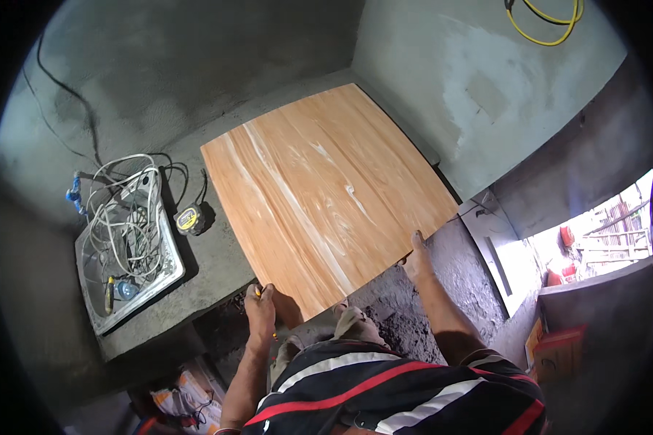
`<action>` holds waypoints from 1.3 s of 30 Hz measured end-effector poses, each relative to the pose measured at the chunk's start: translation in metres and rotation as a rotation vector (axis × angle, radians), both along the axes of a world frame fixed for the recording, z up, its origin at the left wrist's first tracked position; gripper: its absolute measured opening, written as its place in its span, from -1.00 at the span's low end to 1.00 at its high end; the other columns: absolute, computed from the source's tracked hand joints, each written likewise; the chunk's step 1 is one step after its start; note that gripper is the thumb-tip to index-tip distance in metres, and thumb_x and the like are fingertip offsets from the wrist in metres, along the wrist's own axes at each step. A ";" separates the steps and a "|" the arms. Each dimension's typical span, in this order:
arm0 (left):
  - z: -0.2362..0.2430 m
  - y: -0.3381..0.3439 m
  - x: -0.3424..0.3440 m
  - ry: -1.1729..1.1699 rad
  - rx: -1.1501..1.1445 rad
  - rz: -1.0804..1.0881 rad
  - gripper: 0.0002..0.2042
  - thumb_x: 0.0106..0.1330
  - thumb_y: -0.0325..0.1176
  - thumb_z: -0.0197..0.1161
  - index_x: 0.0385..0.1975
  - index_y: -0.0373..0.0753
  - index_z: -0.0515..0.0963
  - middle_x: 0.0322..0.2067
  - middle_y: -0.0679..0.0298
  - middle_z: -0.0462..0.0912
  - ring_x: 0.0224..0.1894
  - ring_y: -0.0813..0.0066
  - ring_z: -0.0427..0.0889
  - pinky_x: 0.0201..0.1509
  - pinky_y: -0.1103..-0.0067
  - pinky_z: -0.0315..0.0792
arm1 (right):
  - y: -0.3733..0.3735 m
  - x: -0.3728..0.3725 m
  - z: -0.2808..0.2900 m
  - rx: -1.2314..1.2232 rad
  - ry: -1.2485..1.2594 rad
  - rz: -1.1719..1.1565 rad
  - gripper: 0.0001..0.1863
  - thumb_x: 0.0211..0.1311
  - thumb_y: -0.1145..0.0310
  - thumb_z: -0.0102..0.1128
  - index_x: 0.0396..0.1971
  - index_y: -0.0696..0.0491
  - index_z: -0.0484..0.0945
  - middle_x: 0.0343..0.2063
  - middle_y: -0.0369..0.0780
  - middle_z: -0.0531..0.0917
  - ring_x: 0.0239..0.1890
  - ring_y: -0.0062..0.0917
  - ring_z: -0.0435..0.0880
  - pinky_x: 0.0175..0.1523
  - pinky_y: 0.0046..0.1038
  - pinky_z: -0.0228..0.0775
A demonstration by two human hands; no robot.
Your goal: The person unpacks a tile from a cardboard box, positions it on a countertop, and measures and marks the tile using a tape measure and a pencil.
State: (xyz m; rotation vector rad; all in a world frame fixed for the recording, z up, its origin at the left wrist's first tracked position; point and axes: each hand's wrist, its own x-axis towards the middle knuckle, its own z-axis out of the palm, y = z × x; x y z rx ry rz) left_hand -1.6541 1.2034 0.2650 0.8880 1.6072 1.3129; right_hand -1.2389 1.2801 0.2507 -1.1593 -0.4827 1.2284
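Note:
A wide wood-grain board lies on the grey concrete counter, its near edge jutting out toward me. My right hand grips that near edge toward the right, thumb on top and fingers hidden beneath. At the board's near left corner, my left hand is closed around a thin yellow stick that looks like a pencil. Whether this hand also touches the board cannot be made out. Left of the board rests a black and yellow tape measure.
A sink at the left holds tangled white cable and a yellow-handled tool. Beside it is a blue tap. A yellow hose or cable hangs on the right wall. Boxes stand low at the right.

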 end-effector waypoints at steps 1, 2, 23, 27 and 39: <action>0.003 -0.002 0.000 0.051 0.032 0.013 -0.75 0.41 -0.43 0.27 -0.49 -0.20 0.36 -0.57 0.51 0.27 -0.50 0.73 0.22 -0.51 0.60 0.17 | 0.001 -0.001 -0.002 0.001 0.002 0.020 -0.43 0.49 -0.14 0.12 0.11 0.10 0.50 -0.31 -0.24 0.67 -0.49 -0.50 0.61 -0.53 -0.44 0.37; 0.005 -0.006 0.003 -0.019 -0.017 0.020 -0.74 0.41 -0.42 0.26 -0.51 -0.21 0.34 -0.55 0.49 0.28 -0.47 0.69 0.23 -0.46 0.56 0.20 | 0.000 -0.001 -0.003 0.008 0.026 -0.022 -0.43 0.48 -0.15 0.12 0.10 0.09 0.50 -0.31 -0.24 0.67 -0.49 -0.50 0.61 -0.53 -0.45 0.37; 0.018 0.009 -0.003 -0.055 -0.021 0.080 -0.76 0.41 -0.35 0.32 -0.45 -0.27 0.45 -0.57 0.47 0.39 -0.53 0.72 0.26 -0.51 0.57 0.22 | 0.050 -0.008 0.002 0.041 0.194 -0.397 -0.21 0.57 -0.17 -0.14 0.45 0.22 0.20 0.38 -0.04 0.42 0.31 -0.11 0.53 0.35 -0.04 0.47; 0.012 0.020 -0.003 -0.109 -0.088 0.085 -0.76 0.39 -0.31 0.34 -0.44 -0.27 0.47 -0.58 0.47 0.40 -0.55 0.72 0.28 -0.52 0.56 0.21 | 0.064 -0.011 0.013 0.003 0.194 -0.458 -0.21 0.57 -0.16 -0.11 0.43 0.26 0.20 0.36 -0.02 0.44 0.28 -0.10 0.55 0.34 -0.05 0.49; 0.008 0.003 0.009 -0.252 -0.175 -0.019 -0.80 0.46 -0.24 0.30 -0.32 -0.24 0.60 -0.49 0.52 0.46 -0.49 0.72 0.30 -0.46 0.60 0.23 | 0.069 -0.011 0.018 -0.041 0.240 -0.543 -0.20 0.51 -0.16 -0.02 0.38 0.28 0.26 0.29 -0.02 0.50 0.22 -0.12 0.60 0.28 -0.07 0.52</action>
